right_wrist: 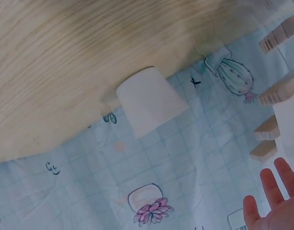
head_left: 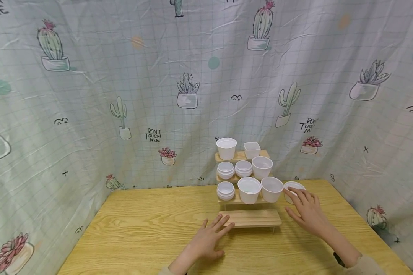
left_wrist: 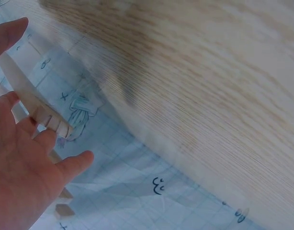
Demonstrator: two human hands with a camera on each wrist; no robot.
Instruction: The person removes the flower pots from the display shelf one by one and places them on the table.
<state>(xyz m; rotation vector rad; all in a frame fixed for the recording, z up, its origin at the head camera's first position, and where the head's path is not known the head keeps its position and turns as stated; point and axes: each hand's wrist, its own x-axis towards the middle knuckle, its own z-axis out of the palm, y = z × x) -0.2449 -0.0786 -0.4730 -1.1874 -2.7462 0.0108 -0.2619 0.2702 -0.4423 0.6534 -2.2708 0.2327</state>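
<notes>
My left hand (head_left: 209, 238) lies with fingers spread at the left end of the lowest plank (head_left: 252, 217) of a stepped wooden stand, fingertips right at its edge. In the left wrist view, those extended fingers (left_wrist: 73, 165) overlap the end of a slatted plank. To the right of the stand, a white round cup (head_left: 295, 185) stands upright on the table, partly hidden behind my right hand (head_left: 309, 214). That hand's fingers are loosely extended and hold nothing. From the right wrist, the cup (right_wrist: 152, 103) shows apart from the fingertips.
Several white containers occupy the upper steps, including a tall cup (head_left: 226, 149), a square cup (head_left: 252, 150) and a low ridged jar (head_left: 225, 191). The wood-grain table (head_left: 151, 229) extends left of the stand. A cactus-print curtain (head_left: 141, 76) hangs behind and along both sides.
</notes>
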